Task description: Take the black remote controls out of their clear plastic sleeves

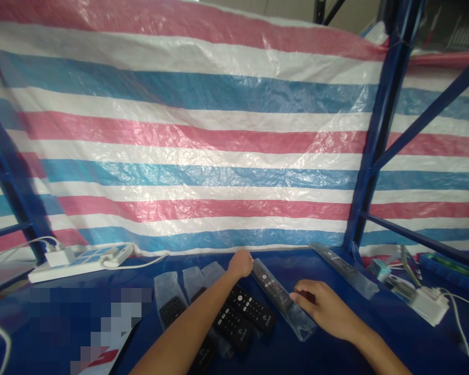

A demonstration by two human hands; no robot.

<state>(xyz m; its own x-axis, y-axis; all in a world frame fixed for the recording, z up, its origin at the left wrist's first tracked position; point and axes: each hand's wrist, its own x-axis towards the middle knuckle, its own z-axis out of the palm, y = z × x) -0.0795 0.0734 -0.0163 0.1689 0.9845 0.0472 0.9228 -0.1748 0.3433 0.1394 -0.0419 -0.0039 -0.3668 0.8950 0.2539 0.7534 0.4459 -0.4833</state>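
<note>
A black remote control [271,286] in a clear plastic sleeve lies slanted on the blue surface between my hands. My left hand [241,264] is closed beside the sleeve's far end; what its fingers hold, if anything, is hidden. Over the sleeve's near right side is my right hand [326,308], its fingers curved and the thumb apart from them, with nothing visible in it. Under and beside my left forearm lie several more remotes, among them a black remote [254,310] and a sleeved remote [171,307]. The forearm partly covers some of these.
Another sleeved remote [342,268] lies at the back right. A white power strip [82,263] with plugs is at the back left; white chargers and cables [426,304] sit on the right. Behind hangs a striped plastic sheet [203,156], beside a blue metal post [379,135].
</note>
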